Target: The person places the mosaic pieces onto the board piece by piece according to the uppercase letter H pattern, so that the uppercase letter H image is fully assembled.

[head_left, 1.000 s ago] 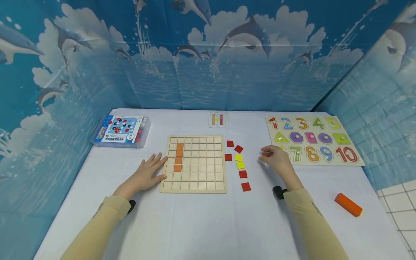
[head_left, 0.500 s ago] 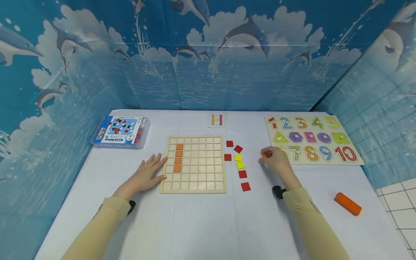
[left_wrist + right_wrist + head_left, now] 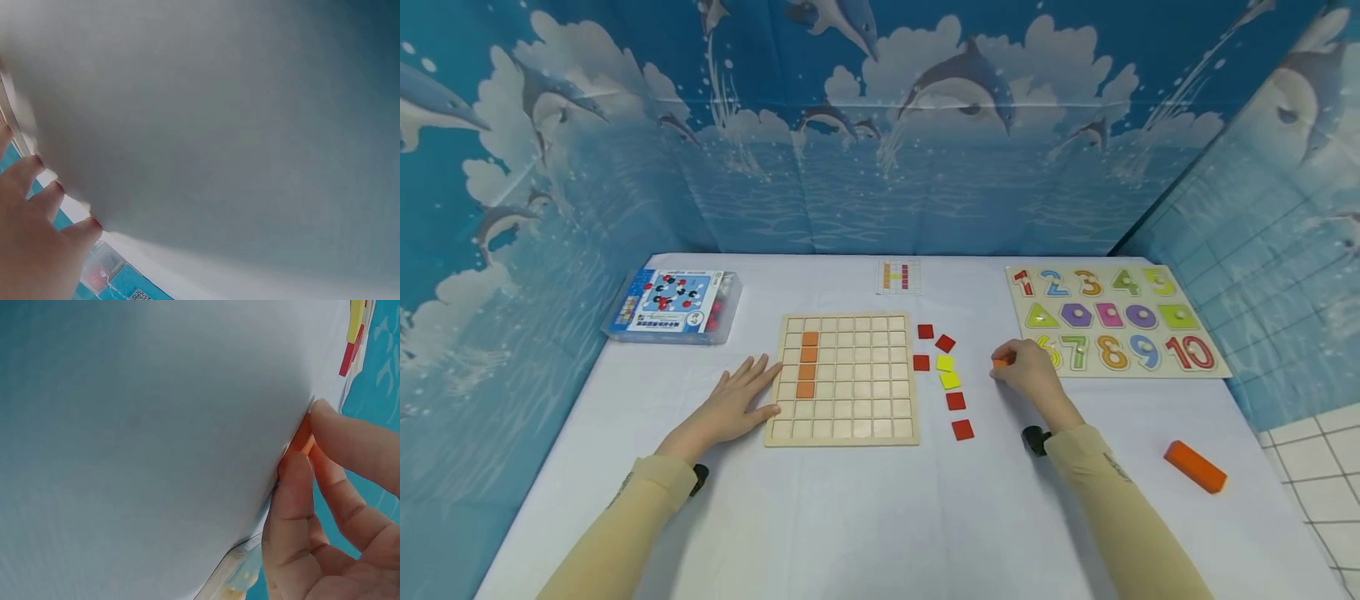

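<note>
My left hand (image 3: 722, 412) lies with its fingers spread, the fingertips at the left edge of a wooden grid board (image 3: 841, 438). A column of several orange square tiles (image 3: 807, 354) sits in the board's cells, left of its middle. To the right of the board, my right hand (image 3: 1032, 375) pinches an orange tile (image 3: 299, 441) between thumb and fingers, low over the white cloth. Loose red tiles (image 3: 962, 430) and two yellow tiles (image 3: 950, 380) lie between the board and that hand. In the left wrist view the left fingers (image 3: 47, 200) show, with mostly cloth beyond.
A small pattern card (image 3: 899, 277) lies behind the board. At the back left is a clear plastic box (image 3: 673, 305) of molecule-model parts. A number-and-shape puzzle board (image 3: 1118, 322) lies just beyond my right hand, and an orange block (image 3: 1195, 467) rests at the right.
My right hand has shifted very slightly left, still pinching the orange tile, which shows a little more clearly. The left hand stays at the board's edge. The head view has turned slightly.
</note>
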### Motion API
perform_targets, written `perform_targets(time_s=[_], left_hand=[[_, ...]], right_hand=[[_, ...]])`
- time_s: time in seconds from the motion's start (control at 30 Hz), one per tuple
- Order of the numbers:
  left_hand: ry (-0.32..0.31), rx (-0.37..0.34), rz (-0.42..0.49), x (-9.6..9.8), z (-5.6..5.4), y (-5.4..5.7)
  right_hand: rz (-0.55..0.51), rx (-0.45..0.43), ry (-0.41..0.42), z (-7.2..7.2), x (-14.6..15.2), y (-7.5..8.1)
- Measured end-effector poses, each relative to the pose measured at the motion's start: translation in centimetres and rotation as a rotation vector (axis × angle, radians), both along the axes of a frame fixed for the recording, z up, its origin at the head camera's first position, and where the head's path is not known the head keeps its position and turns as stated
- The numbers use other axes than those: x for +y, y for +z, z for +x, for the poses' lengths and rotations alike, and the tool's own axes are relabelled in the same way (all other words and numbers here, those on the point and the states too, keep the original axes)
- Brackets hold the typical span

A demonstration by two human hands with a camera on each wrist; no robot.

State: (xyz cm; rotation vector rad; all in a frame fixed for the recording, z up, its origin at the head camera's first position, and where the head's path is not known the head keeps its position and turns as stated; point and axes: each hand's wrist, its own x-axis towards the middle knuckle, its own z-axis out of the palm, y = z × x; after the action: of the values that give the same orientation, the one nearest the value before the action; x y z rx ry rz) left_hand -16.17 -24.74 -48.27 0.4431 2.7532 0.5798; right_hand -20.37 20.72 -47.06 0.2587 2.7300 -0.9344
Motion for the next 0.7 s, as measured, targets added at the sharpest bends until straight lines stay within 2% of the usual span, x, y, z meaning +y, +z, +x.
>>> perform_targets(time_s=[0.3, 0.5, 0.7], left_hand=[[0.003, -0.001, 0.006, 0.03, 0.06, -0.06], [0.006, 0.004, 0.004, 0.07, 0.11, -0.12], [0.008, 0.006, -0.003, -0.04, 0.06, -0.09]], right_hand=[[0.0, -0.021, -0.019, 0.19, -0.07, 0.14], [-0.028, -0.049, -0.016, 0.41, 0.14, 0.0], [-0.075, -0.035, 0.004, 0.73, 0.54, 0.38]])
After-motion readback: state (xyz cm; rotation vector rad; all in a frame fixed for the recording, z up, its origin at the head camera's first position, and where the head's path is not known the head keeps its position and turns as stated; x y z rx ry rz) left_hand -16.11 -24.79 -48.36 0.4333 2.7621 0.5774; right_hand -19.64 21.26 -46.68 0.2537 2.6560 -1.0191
